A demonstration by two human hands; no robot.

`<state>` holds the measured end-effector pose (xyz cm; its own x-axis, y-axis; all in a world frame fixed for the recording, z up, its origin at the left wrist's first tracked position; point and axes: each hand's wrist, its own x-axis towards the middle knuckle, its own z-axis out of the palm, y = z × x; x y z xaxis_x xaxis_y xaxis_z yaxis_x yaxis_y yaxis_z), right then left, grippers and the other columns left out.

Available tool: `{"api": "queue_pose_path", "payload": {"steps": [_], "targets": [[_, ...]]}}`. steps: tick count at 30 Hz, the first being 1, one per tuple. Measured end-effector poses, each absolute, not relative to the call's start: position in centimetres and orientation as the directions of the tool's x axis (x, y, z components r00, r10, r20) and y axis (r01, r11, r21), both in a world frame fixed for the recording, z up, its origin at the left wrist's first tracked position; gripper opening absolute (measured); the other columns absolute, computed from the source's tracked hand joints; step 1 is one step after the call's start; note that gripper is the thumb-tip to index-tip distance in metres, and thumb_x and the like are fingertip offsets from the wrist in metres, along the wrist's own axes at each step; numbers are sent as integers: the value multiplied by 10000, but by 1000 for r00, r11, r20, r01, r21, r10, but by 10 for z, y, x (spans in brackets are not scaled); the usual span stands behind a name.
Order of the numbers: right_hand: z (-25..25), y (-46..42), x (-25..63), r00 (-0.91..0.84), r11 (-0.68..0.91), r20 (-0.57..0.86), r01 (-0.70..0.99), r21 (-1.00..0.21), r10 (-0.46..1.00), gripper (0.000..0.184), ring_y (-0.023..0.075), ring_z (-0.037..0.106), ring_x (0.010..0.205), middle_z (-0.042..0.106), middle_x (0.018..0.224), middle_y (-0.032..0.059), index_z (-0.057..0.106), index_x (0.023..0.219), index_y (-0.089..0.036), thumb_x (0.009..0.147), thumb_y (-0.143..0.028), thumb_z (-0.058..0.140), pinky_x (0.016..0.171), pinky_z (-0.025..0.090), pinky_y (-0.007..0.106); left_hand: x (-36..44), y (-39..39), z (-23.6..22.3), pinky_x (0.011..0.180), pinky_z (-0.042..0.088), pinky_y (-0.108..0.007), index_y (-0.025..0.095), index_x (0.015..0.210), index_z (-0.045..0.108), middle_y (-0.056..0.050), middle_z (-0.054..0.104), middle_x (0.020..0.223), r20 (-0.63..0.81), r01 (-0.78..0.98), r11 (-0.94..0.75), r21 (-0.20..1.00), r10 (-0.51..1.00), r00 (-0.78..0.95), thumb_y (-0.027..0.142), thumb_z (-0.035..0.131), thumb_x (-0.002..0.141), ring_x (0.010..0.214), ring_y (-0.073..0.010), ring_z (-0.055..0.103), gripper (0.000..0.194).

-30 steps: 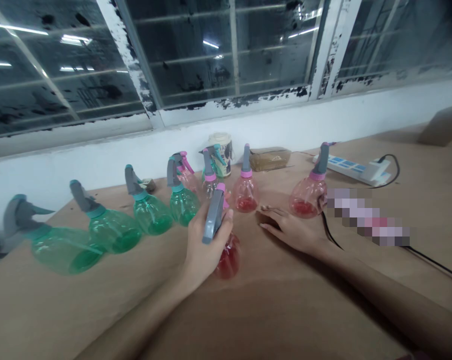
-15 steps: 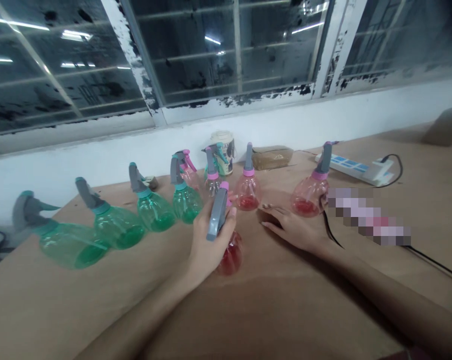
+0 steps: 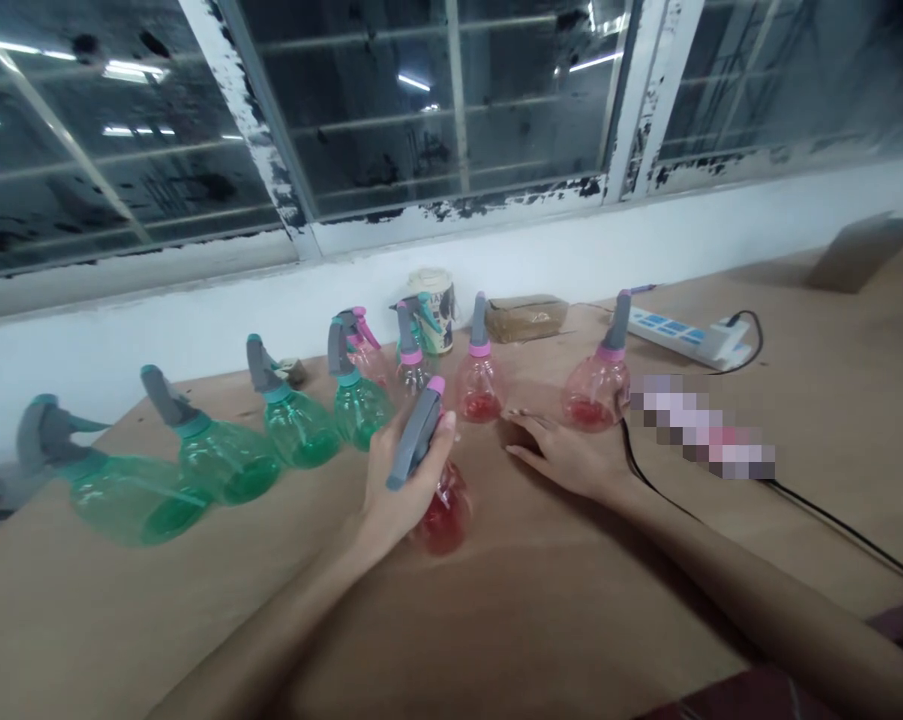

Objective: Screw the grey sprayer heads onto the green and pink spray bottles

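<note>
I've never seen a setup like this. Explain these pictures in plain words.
No machine here, just a person's two bare hands. Every picture comes from one camera on the head, looking forward and down. The left hand grips a reddish plastic spray bottle with a grey-and-pink head. The right hand rests on the brown wooden table, holding nothing visible. Four green spray bottles with grey heads line the left; pink-collared red ones stand beyond the hands, near a white power strip.
</note>
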<state>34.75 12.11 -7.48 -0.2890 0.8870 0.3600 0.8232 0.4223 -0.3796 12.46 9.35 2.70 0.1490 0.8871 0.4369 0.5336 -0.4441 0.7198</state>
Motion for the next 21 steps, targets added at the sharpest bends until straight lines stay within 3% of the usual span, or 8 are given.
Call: {"api": "queue_pose_path", "payload": {"steps": [3,9,12,16,19,21], "targets": [[-72,119,345,-288,414,346,829,-377,893,500,247,436,1211,480,1298,146,377,1306,-132,859,-346,442,1018,356,414,126,94,28,476,389,-216,182,697,560,47,477,521,433,520,-450,726,886,163,369,530,799,458,-89,447,215],[-70,120,345,-252,385,336,817,-429,908,507,265,436,1208,484,1291,147,398,1292,-152,836,-358,482,998,361,430,136,99,25,686,471,-282,192,978,581,-12,625,767,469,448,-493,746,866,172,355,537,802,709,-157,595,244],[-63,116,351,-276,388,282,764,-516,919,499,271,492,1148,522,1250,135,439,1259,-161,820,-391,501,957,395,427,140,104,20,755,471,-296,208,1001,593,-17,649,846,499,428,-502,752,857,127,361,558,786,782,-174,618,266],[-43,98,373,-328,401,241,627,-668,913,348,219,601,975,629,1111,54,588,1090,-227,830,-430,479,860,460,348,142,111,15,820,448,-321,221,1072,564,-32,630,921,552,389,-558,733,822,140,380,494,819,889,-196,595,307],[-27,83,401,-43,238,282,664,-709,958,311,206,634,773,689,884,39,650,905,-225,820,-469,476,687,485,318,149,115,13,768,457,-324,229,1169,477,-26,605,883,571,403,-572,714,810,136,378,492,814,810,-183,588,385],[-18,79,423,225,138,382,677,-723,897,333,206,620,700,680,778,44,637,829,-203,798,-501,491,629,467,314,158,118,13,748,457,-333,234,1176,447,-15,595,845,571,454,-558,694,812,126,365,547,782,755,-176,580,427]]}}
